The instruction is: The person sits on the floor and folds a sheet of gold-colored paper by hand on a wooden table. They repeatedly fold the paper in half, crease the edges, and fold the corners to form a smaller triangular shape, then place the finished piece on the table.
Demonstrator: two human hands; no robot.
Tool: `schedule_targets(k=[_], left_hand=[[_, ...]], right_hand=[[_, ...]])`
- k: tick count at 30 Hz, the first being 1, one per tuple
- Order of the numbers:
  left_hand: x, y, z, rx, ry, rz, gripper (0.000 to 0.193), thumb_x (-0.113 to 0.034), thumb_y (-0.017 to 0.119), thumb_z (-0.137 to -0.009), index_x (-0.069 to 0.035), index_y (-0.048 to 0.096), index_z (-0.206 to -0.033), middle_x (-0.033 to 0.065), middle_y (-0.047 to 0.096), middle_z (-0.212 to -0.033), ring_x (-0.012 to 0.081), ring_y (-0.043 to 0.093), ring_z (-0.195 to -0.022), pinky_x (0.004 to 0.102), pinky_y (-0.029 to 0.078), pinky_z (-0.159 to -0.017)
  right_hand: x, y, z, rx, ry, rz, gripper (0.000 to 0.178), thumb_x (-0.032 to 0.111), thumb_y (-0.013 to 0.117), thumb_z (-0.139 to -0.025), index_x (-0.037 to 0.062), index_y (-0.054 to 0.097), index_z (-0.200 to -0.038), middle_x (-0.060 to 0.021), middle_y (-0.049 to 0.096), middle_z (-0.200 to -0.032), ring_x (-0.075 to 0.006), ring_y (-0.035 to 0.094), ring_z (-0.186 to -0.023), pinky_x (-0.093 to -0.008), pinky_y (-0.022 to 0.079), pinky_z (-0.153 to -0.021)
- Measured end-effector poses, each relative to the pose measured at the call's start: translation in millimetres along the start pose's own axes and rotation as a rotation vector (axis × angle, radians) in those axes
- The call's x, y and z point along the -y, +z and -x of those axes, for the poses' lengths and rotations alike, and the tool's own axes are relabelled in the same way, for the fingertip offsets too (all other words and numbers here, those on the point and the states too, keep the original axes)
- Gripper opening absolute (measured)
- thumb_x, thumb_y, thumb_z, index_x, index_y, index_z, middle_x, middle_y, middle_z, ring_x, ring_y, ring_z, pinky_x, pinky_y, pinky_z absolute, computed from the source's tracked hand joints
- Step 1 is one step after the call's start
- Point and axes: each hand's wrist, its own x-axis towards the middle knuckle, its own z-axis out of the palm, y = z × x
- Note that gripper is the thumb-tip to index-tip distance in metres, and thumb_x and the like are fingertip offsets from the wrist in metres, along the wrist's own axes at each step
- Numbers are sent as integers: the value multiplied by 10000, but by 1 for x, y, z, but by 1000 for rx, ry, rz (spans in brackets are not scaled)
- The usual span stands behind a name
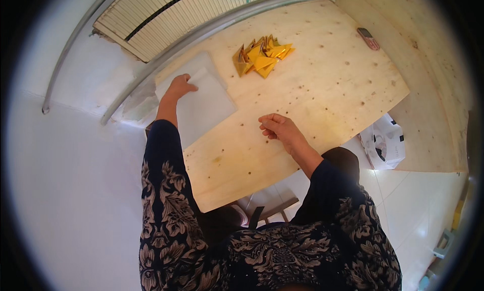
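My left hand is over a stack of pale grey-white sheets at the left of the wooden table. Its thumb and bent fingers are apart, and I see nothing held between them. Whether it presses on the top sheet, I cannot tell. My right hand is above the bare wood at the middle front of the table, fingers curled in toward the thumb, with nothing visible in them. Beyond both hands sits a cluster of folded shiny gold paper pieces, pointed and overlapping.
The knotty plywood table reaches from wall to wall side. A small red phone lies at its far right. A white patterned bag stands below the right edge. A grey pipe runs along the far edge.
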Motion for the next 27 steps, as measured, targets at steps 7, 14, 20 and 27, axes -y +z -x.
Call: schedule_targets(k=[7,14,20,27], left_hand=[[-83,-61,162,-125,69,288,404,-139,743,-728,10,645,-1089,98,684,-942,173,627,-840,325,501,-782],[-112,-72,306,-178,155,906,457,-118,757,-770,5,629,-1191,80,691,-1060,162,646,-957,322,513,-881],[-114,-54,346,-124,146,1181,497,-124,766,-778,5,593,-1226,101,681,-1089,189,655,-938,331,525,-863],[-147,-21,385,-198,142,473,308,-132,715,-778,-23,642,-1056,143,683,-989,225,672,-838,366,520,-739]], right_hand=[[-12,3,5,-143,-387,284,755,230,786,-804,28,416,-1430,-132,568,-1260,-165,637,-945,-297,535,-782],[-19,33,73,74,-466,79,983,183,810,-777,15,206,-1534,-217,395,-1470,-304,421,-1352,-381,492,-987],[-8,78,126,179,-515,-23,951,190,818,-776,3,252,-1517,-221,420,-1455,-303,420,-1361,-408,406,-1077],[19,105,180,-171,-1224,670,692,200,828,-761,54,519,-1362,-119,583,-1299,-232,567,-1173,-332,456,-982]])
